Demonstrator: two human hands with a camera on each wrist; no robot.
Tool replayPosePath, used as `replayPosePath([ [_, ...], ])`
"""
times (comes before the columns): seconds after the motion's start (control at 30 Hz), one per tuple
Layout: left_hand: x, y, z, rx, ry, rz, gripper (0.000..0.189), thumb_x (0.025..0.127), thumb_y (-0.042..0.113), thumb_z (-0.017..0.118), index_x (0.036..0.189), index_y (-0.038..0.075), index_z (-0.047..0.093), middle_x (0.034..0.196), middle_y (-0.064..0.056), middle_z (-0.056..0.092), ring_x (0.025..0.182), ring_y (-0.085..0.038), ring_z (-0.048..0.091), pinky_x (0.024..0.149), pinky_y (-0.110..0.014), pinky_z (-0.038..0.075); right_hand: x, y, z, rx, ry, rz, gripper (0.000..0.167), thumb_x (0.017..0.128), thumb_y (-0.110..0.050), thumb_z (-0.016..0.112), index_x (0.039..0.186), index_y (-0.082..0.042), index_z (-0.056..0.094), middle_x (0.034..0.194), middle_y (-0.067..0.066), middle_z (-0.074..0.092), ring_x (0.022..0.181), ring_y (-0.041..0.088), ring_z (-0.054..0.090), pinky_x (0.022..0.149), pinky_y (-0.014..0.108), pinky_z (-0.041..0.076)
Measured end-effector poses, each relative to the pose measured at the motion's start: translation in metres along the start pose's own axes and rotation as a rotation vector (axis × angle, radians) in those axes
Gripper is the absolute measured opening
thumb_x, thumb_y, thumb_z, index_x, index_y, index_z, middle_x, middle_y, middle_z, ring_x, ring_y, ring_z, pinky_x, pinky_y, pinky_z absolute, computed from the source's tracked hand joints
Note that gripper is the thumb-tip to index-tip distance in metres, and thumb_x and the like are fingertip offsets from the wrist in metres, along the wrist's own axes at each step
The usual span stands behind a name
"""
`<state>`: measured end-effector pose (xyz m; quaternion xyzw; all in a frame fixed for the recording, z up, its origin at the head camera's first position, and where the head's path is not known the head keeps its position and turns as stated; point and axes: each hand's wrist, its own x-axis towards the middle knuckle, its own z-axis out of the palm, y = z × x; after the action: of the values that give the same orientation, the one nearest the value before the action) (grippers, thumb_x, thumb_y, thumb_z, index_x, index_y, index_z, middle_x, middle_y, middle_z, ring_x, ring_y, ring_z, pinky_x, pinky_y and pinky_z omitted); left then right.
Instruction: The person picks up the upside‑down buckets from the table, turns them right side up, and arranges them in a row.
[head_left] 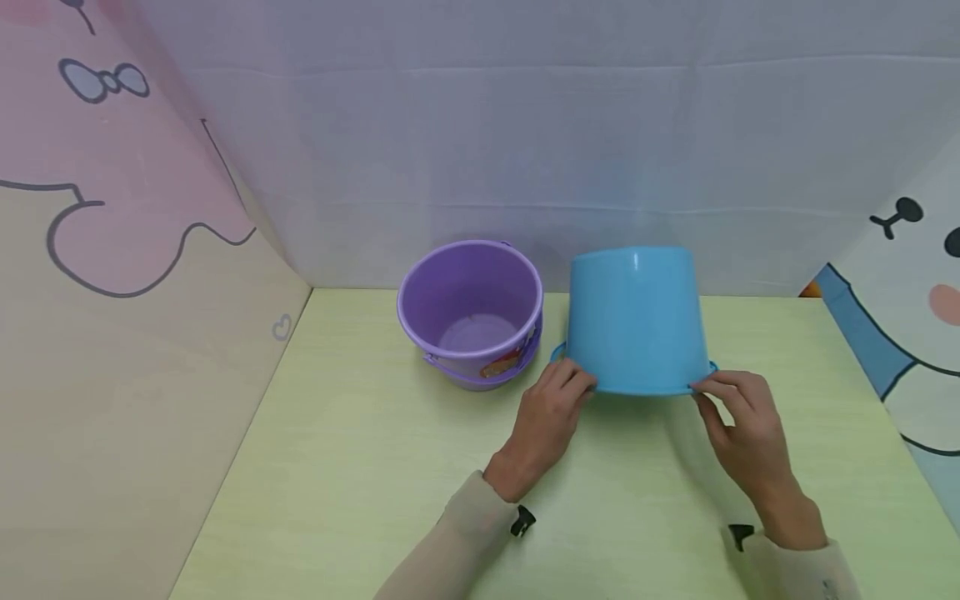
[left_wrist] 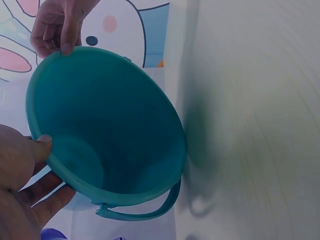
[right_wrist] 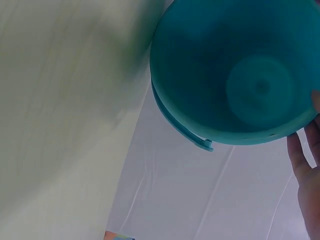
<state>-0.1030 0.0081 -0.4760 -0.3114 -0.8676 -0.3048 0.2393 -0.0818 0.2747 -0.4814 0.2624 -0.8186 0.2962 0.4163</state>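
A blue bucket (head_left: 636,321) is tipped over, base up and back, its mouth facing down toward me. My left hand (head_left: 542,417) pinches the rim on the left, thumb just inside and fingers outside, as the left wrist view shows. Opposite it, my right hand (head_left: 746,429) pinches the rim on the right. Nothing lies in the bucket's visible inside (right_wrist: 261,90). Its handle (left_wrist: 145,215) hangs along the rim, and the lower edge comes close to the table. Left of it, a purple bucket (head_left: 472,296) stands upright, its handle folded down at the front.
The pale green table (head_left: 337,483) extends in front of both buckets. Behind them rises a whitish cloth wall (head_left: 480,150). Printed panels stand at both sides, a pink and beige one (head_left: 135,375) at left and a bear-like one (head_left: 915,292) at right.
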Motion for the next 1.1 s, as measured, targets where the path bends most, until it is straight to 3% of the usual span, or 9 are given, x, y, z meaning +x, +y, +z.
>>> replayPosePath([
  [0.57, 0.005, -0.001, -0.002, -0.009, 0.047, 0.007, 0.01, 0.095, 0.008, 0.078, 0.103, 0.011, 0.074, 0.1, -0.001, 0.062, 0.095, -0.015, 0.063, 0.072, -0.022, 0.058, 0.009, 0.0, -0.002, -0.021, 0.017, -0.007, 0.048, 0.113, -0.029, 0.054, 0.097, 0.013, 0.068, 0.094, 0.029, 0.062, 0.087, 0.045, 0.057, 0.107, 0.005, 0.035],
  [1.1, 0.011, 0.001, -0.005, -0.075, 0.047, -0.032, 0.01, 0.098, 0.007, 0.075, 0.107, 0.009, 0.074, 0.102, -0.002, 0.065, 0.095, -0.017, 0.064, 0.075, -0.024, 0.059, 0.02, 0.001, -0.004, -0.051, 0.019, 0.021, 0.046, 0.113, -0.029, 0.053, 0.099, 0.011, 0.07, 0.095, 0.028, 0.063, 0.087, 0.044, 0.059, 0.107, 0.004, 0.035],
])
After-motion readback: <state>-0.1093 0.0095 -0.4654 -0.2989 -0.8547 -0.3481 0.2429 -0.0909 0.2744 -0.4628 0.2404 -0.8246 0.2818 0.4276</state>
